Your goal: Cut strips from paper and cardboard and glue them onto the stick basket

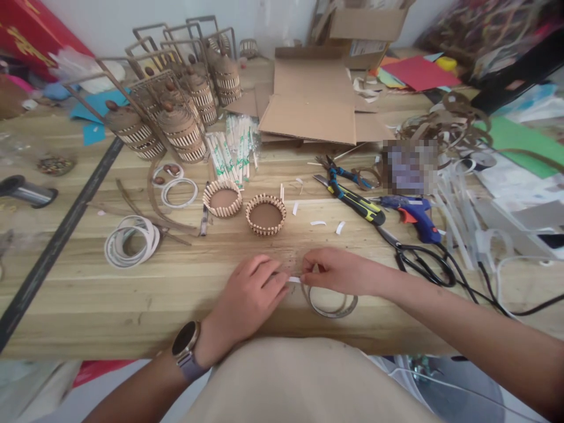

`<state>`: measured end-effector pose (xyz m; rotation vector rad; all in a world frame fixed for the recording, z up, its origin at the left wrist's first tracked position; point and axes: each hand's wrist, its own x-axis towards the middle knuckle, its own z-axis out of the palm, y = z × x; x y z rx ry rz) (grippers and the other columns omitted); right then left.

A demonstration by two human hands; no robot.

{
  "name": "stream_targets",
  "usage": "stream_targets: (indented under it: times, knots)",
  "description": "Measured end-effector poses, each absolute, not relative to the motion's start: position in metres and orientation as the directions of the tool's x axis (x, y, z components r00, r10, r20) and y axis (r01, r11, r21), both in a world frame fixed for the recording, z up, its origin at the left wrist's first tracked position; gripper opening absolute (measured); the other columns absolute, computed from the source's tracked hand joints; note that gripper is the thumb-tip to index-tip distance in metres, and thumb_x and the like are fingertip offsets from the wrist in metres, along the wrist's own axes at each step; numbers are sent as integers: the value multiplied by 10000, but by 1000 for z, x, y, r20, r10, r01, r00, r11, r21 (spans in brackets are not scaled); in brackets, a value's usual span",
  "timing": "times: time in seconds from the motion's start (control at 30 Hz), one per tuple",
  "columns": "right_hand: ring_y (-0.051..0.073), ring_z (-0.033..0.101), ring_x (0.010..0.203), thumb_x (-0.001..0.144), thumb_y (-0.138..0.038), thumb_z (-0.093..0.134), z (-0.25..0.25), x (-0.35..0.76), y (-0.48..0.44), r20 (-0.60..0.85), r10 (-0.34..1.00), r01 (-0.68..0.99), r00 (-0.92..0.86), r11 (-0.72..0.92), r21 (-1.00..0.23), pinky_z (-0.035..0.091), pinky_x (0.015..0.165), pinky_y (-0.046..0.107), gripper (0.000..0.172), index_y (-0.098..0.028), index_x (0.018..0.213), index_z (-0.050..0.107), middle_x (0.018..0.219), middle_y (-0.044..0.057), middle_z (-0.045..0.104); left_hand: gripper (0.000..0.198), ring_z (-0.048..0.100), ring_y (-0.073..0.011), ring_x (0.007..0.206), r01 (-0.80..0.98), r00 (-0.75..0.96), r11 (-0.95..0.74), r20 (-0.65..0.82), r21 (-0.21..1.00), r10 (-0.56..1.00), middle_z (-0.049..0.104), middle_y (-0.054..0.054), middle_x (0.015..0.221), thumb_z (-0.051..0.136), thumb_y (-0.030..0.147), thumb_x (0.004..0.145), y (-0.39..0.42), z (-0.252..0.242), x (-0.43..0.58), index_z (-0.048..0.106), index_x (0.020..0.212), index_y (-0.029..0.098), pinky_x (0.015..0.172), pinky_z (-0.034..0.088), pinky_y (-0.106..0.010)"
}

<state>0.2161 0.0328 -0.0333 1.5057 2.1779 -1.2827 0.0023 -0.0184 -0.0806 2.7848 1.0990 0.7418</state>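
Observation:
My left hand (258, 291) rests low over the front of the table, its fingers bent and close together around one end of a short white strip (295, 280). My right hand (330, 270) pinches thumb and forefinger at the strip's other end. A thin coiled brown-grey band (335, 313) lies on the wood under the right hand, and its end runs up to those fingertips. How the white strip and band join is too small to tell. Two round brown bases ringed with short wooden sticks, a left one (223, 200) and a right one (265, 215), stand beyond my hands.
To the right lie scissors (425, 264), a utility knife (359, 202), pliers (346, 173) and a blue glue gun (416, 214). Tape rolls (132, 241) sit left. Several lantern-like stick pieces (183, 135) with tall handles stand behind, beside bagged sticks (233, 150) and folded cardboard (308, 111).

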Motion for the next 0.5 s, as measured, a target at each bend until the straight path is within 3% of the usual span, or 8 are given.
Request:
stream_targets:
  times: [0.1,0.2,0.37,0.5]
  knots:
    - [146,555,654,873,-282,578,-27,213,39,-614,642,847,-459,108,-520,353,550,228,180,-169,857,717,739,17,681,133,626,-238,958,608,631,-770,472,192,616,736,-71,952,572,169,958,-19,-77,5,680,1029,143,811,547,-382]
    - [150,576,664,851,-230,579,-23,210,38,-599,660,857,-454,139,-496,364,562,232,154,-172,865,721,760,24,691,169,634,-232,927,620,596,-721,412,310,689,748,-70,931,549,230,977,-19,-73,9,694,1004,147,822,539,-388]
    - [195,661,816,857,-182,572,-14,202,21,-494,737,875,-461,285,-392,420,660,265,143,-166,892,710,958,73,703,169,659,-198,826,612,504,-349,-11,709,863,753,-33,861,565,186,896,-11,-60,13,730,930,187,733,509,-312]
    - [195,672,752,926,-172,519,-6,196,5,-439,748,863,-498,476,-169,370,548,280,183,-143,967,695,1008,98,664,192,639,-151,675,552,494,2,-329,834,805,731,8,749,528,167,805,-4,-49,17,719,805,183,603,443,-243]
